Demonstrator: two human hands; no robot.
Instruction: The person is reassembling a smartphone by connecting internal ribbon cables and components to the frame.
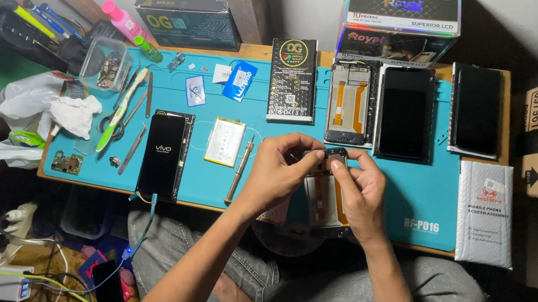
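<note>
At six o'clock on the surface (424,209), both hands, left hand (279,165) and right hand (360,192), pinch the top of an opened phone frame (321,201). Its exposed orange ribbon could tear if the fingers twist; the screwdriver (239,171) at nine o'clock might roll off.

Teal work mat (413,188); at ten o'clock a pink bottle (124,22) — beside it a green-tipped tool (122,108); white crumpled cloth (74,113) at nine; black phone screen (406,113) at one.

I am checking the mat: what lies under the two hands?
Under the left hand and right hand lies an opened phone frame on the blue mat. Its upper end is covered by fingers.
</note>
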